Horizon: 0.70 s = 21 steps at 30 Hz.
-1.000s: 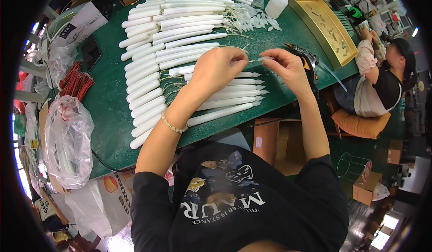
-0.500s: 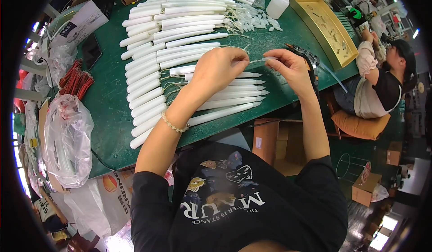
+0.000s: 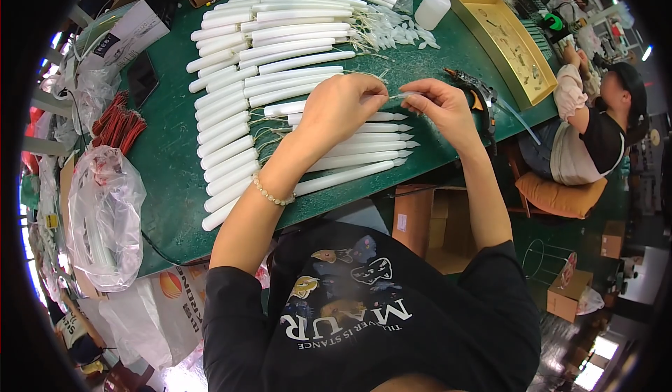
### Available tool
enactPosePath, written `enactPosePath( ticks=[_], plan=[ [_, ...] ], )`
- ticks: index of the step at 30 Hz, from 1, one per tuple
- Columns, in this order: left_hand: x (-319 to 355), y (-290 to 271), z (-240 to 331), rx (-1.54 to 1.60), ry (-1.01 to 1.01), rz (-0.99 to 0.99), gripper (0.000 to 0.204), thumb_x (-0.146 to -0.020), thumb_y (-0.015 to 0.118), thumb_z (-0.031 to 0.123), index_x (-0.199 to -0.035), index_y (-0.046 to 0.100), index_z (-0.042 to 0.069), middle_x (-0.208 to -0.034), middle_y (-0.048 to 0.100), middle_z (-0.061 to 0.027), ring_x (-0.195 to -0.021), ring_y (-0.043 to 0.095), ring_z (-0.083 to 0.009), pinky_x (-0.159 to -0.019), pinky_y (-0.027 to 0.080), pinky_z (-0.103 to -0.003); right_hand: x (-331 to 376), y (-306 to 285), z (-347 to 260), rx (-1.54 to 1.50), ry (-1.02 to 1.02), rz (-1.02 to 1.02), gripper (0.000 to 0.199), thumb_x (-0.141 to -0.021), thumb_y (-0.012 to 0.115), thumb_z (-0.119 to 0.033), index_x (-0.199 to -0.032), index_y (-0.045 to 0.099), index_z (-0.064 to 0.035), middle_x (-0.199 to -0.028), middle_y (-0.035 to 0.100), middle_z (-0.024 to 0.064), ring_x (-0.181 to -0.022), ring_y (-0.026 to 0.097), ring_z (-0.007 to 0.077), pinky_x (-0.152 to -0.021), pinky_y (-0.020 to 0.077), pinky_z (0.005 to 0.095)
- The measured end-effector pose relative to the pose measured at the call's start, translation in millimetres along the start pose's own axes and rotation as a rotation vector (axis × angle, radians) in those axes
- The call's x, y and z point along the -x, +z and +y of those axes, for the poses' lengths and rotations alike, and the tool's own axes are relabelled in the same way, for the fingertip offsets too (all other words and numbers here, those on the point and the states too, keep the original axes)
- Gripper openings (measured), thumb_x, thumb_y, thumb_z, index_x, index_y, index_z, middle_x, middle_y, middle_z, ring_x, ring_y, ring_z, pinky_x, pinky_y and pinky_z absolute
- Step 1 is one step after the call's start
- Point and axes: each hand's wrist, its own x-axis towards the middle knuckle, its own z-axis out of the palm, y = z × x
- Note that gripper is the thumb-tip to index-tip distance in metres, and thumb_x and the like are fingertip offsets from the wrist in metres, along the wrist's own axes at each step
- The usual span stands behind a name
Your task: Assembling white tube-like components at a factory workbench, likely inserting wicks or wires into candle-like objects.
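Note:
My left hand (image 3: 343,108) is closed in a pinch above the rows of white candle sticks (image 3: 297,73), on what looks like a thin pale wire. Facing it, my right hand (image 3: 444,110) pinches a small translucent flame tip (image 3: 404,95), its end pointing at my left fingertips. The fingers of the two hands are nearly touching. Below them lie several candle sticks with pointed tips (image 3: 378,137). Thin wires trail from the ends of other sticks. My fingers hide how wire and tip meet.
Loose translucent tips (image 3: 399,31) lie beyond my hands, near a white squeeze bottle (image 3: 433,7). A glue gun (image 3: 481,101) rests right of my right hand, by a gold box (image 3: 546,91). Red wires (image 3: 115,126) and a plastic bag (image 3: 105,217) are left. A co-worker (image 3: 588,126) sits at right.
My right hand has moved a little to the left, bringing the small tip closer to my left fingers. The left hand has stayed in place.

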Motion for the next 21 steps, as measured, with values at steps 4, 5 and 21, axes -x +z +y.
enactPosePath(
  ticks=[4,5,21],
  plan=[
    [0.3,1.2,-0.9,-0.018,0.009,0.014,0.015,-0.079,0.064,0.016,-0.087,0.067,0.003,-0.078,0.065,-0.0103,-0.068,0.062,-0.0214,-0.065,0.048,-0.03,-0.6,1.0,0.1,-0.047,0.014,-0.025,0.019,-0.088,0.058,-0.008,-0.103,0.061,0.0021,-0.083,0.065,0.0066,-0.075,0.06,0.0094,-0.067,0.0458,0.0203],
    [0.3,2.0,-1.6,-0.023,0.03,0.027,0.015,-0.079,0.065,0.016,-0.087,0.067,0.003,-0.078,0.065,-0.0101,-0.068,0.062,-0.0215,-0.064,0.048,-0.03,-0.6,1.2,0.7,-0.048,0.026,-0.026,0.018,-0.088,0.057,-0.009,-0.102,0.061,0.002,-0.082,0.065,0.0068,-0.074,0.06,0.0095,-0.066,0.0456,0.0202],
    [-3.0,1.7,-3.1,0.084,-0.023,0.002,0.016,-0.078,0.061,0.02,-0.085,0.068,0.006,-0.077,0.063,-0.0124,-0.07,0.06,-0.0286,-0.063,0.047,-0.036,-0.1,1.6,3.0,-0.221,0.082,-0.066,0.017,-0.088,0.057,-0.01,-0.1,0.061,0.0016,-0.08,0.064,0.0066,-0.073,0.059,0.0098,-0.067,0.0456,0.0209]
  ],
)
